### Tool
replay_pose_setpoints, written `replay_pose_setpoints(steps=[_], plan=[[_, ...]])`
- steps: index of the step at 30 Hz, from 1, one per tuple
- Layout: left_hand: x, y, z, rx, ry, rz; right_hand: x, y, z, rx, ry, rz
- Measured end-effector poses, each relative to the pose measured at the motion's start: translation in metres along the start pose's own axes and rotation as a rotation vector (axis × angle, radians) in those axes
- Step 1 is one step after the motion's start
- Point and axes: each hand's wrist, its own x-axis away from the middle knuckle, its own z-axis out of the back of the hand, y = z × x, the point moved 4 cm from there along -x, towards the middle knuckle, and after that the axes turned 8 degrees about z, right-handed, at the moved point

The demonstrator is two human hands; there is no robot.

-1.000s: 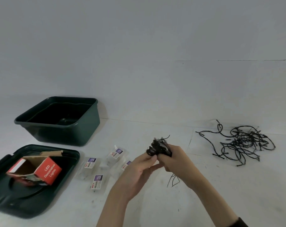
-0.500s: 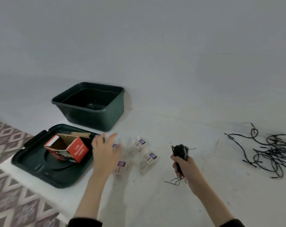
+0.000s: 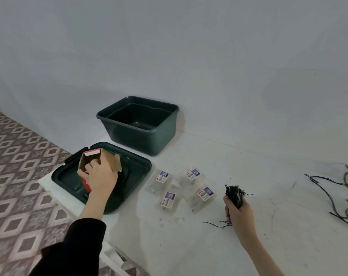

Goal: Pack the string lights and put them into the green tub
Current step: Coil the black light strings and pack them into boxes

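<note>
My right hand (image 3: 237, 213) is closed around a wound bundle of black string lights (image 3: 233, 195), held upright just above the white table, with loose wire ends trailing below my fist. My left hand (image 3: 98, 176) grips the open red cardboard box (image 3: 89, 158), which stands tilted on the dark green lid (image 3: 133, 176) at the table's left end. The green tub (image 3: 139, 134) stands behind the lid against the wall and looks empty. A second, loose tangle of black string lights (image 3: 346, 196) lies at the far right, partly cut off by the frame.
Several small clear packets with labels (image 3: 181, 188) lie between the lid and my right hand. The table's left edge runs beside the lid, with patterned floor tiles (image 3: 15, 176) below. A white wall stands close behind the tub.
My left hand let go of the bundle, swung left and took hold of the red box on the lid. My right hand kept the bundle and lowered it. The view turned left.
</note>
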Motion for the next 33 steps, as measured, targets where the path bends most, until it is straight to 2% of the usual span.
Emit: replay_pose_setpoints(steps=[3, 6, 9, 12, 15, 18, 24, 27, 30, 33], plan=[[-0.004, -0.006, 0.004, -0.02, -0.029, 0.025, 0.001, 0.0, 0.0, -0.006, -0.007, -0.004], [0.002, -0.003, 0.023, 0.124, 0.047, -0.009, 0.002, 0.0, 0.0, -0.023, -0.006, -0.013], [0.013, 0.019, 0.052, 0.242, 0.177, -0.154, 0.002, 0.0, -0.001, -0.021, 0.002, -0.011], [0.027, 0.055, 0.074, 0.307, 0.201, -0.338, 0.002, -0.003, -0.002, -0.042, -0.013, -0.039], [0.057, 0.098, 0.082, 0.352, 0.128, -0.558, 0.004, -0.01, 0.002, -0.19, -0.038, -0.12], [0.101, 0.14, 0.073, 0.372, -0.033, -0.782, 0.003, -0.02, 0.024, -0.321, 0.036, -0.143], [0.206, 0.198, 0.027, 0.366, -0.451, -1.125, 0.008, -0.05, 0.127, -0.52, 0.43, 0.006], [0.258, 0.21, 0.006, 0.392, -0.665, -1.338, 0.018, -0.066, 0.178, -0.526, 0.546, 0.095], [0.289, 0.222, -0.009, 0.378, -0.632, -1.471, 0.029, -0.066, 0.202, -0.396, 0.501, 0.079], [0.303, 0.236, -0.015, 0.444, -0.557, -1.471, 0.043, -0.047, 0.196, -0.277, 0.356, -0.09]])
